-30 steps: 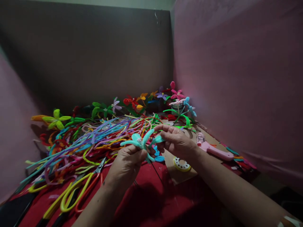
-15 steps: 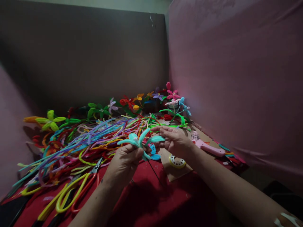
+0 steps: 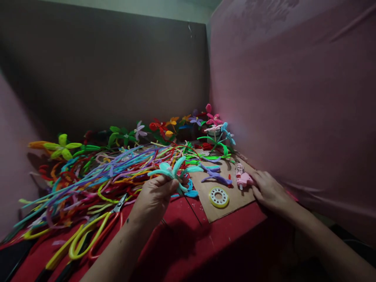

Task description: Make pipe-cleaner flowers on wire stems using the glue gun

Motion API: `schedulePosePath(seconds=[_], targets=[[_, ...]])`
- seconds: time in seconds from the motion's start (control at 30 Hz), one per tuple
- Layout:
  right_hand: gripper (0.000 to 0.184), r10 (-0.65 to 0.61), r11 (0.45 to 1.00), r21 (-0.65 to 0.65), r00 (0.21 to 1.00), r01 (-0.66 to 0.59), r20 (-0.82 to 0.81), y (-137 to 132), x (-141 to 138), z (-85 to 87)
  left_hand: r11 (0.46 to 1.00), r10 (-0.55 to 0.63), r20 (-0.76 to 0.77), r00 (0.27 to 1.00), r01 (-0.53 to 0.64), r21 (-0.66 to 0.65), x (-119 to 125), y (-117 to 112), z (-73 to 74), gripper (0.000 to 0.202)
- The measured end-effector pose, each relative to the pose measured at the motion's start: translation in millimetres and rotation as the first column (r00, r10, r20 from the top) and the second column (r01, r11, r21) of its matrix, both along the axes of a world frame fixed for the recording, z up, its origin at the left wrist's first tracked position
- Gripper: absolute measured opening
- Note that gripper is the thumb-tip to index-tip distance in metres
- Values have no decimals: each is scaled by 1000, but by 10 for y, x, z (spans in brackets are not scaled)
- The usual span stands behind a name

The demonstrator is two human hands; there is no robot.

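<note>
My left hand (image 3: pixel 154 196) is closed round the base of a teal pipe-cleaner flower (image 3: pixel 173 170), holding it above the red table. Its thin dark stem runs down toward the table. My right hand (image 3: pixel 268 191) lies at the right on the pink glue gun (image 3: pixel 243 177), fingers curled over its handle. The gun's nozzle end rests on a brown cardboard sheet (image 3: pixel 232 197). A yellow tape roll (image 3: pixel 219 196) and a purple pipe-cleaner piece (image 3: pixel 216 174) lie on that sheet between my hands.
A big heap of loose coloured pipe cleaners (image 3: pixel 96 172) fills the left and middle. Yellow-and-red-handled scissors (image 3: pixel 94 233) lie at the front left. Finished flowers (image 3: pixel 214 119) stand along the back by the pink cloth wall (image 3: pixel 293 98).
My right hand has let go of the teal flower's petal and moved right to the glue gun. The left hand still holds the flower in about the same place.
</note>
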State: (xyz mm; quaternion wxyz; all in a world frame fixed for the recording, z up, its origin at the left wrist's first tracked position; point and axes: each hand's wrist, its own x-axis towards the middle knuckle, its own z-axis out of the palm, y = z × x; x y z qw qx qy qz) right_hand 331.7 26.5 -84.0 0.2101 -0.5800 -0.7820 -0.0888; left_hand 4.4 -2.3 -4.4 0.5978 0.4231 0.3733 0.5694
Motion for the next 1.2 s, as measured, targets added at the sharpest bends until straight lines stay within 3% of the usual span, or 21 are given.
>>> schedulePosePath(seconds=[0.13,0.2,0.27,0.33,0.4,0.47,0.53,0.67,0.77,0.93,1.07,1.2], targets=[[39,14,1000,22,999,-13,-32,32,-33,49,999,29,4,1000,-29,16,-1,6,7,16],[40,38,995,93,987,-24,-154,-20,-53,133,999,40,6,999,-40,26,-10,9,3,16],[38,78,990,139,925,-27,-371,-127,-99,267,997,54,1,999,-54,52,-15,6,1,14],[32,80,996,22,759,-86,-646,-262,-191,430,993,75,-20,997,-73,89,-11,-6,11,12],[29,63,965,-81,521,-249,-851,-388,-323,580,989,112,-49,993,-106,105,3,-28,38,11],[28,55,906,-88,319,-415,-946,-480,-478,687,985,145,-77,986,-137,105,18,-53,73,10],[27,37,841,-87,218,-534,-975,-536,-635,746,981,170,-107,980,-158,112,25,-77,104,9],[26,52,751,-110,224,-651,-973,-581,-896,786,976,180,-172,969,-154,154,7,-99,121,11],[25,102,719,-105,253,-687,-962,-575,-1023,784,973,184,-186,965,-151,177,-12,-94,102,12],[23,162,748,-39,239,-663,-957,-525,-1100,698,966,212,-167,963,-180,187,-21,-89,92,10],[23,130,757,-70,254,-650,-958,-495,-1091,625,965,225,-149,963,-200,169,-10,-102,118,9],[22,120,754,-96,281,-649,-952,-521,-1101,666,970,202,-139,970,-178,168,-3,-101,106,9]])
